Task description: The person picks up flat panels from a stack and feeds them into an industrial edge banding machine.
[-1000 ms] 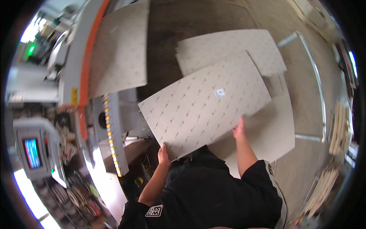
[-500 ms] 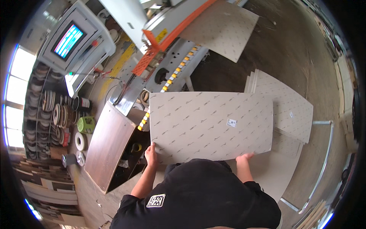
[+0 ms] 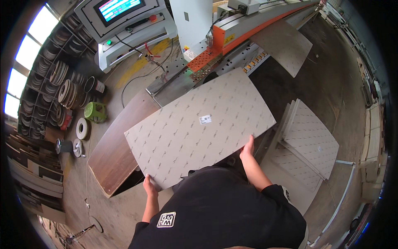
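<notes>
Both my hands hold a large rectangular board (image 3: pixel 174 145), light grey-beige with rows of small dark print and a small white label. My left hand (image 3: pixel 150 186) grips its near left corner, thumb on top and the other fingers hidden under it. My right hand (image 3: pixel 247 148) is closed on the near edge toward the right end, fingers mostly underneath. The board is slanted, its right end farther from me. Its far edge overlaps a brown wood-grain tabletop (image 3: pixel 120 145) and the metal bed of an orange and grey machine (image 3: pixel 228 37).
Several similar boards are stacked (image 3: pixel 313 137) on the right; another board (image 3: pixel 284 45) lies beyond the machine's bed. A control console (image 3: pixel 132 33) with a lit screen stands far left. Leftward are a green stool (image 3: pixel 95 112), a white roll (image 3: pixel 82 128) and racks of edging rolls (image 3: pixel 52 62).
The board has turned counterclockwise and shifted left, away from the stack, toward the machine and tabletop. My right hand has moved forward and left; the view has turned too.
</notes>
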`<state>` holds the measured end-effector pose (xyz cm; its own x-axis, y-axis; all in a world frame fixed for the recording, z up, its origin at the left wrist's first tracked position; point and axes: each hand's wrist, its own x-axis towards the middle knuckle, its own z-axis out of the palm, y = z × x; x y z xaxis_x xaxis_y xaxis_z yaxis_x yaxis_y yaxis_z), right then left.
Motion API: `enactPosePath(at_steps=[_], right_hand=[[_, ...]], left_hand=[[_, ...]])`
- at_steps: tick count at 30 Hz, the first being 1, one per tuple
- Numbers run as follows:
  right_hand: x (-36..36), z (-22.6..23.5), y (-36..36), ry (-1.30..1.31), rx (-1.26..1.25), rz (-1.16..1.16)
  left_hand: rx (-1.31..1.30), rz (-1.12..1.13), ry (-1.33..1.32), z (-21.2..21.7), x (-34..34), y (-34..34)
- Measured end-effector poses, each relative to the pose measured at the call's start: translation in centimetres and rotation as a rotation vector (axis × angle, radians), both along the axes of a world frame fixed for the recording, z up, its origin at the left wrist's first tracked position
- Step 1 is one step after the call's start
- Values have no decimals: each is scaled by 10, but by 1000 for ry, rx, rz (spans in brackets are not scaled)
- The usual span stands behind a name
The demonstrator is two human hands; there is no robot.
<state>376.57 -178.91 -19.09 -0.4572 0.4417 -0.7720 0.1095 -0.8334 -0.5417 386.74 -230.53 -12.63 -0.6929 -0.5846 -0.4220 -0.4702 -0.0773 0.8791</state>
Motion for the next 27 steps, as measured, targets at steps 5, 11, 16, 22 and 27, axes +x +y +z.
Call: enactPosePath(at_steps=[5,11,16,22,27], right_hand=[[-33,-124,27,17,309,487],[-90,-155,91,-150,1089,433],[-140,-125,124,-216,1393,450],[-160,-102,146,-422,1563,669],[-171,-100,153,-397,1799,804]], left_hand=[[-171,-169,-72,-67,16,-12],[-141,-61,32,-134,33,-6],[-133,-27,91,-146,26,-21],[-171,-21,63,-149,20,-20],[-152,11,103,-152,22,-21]])
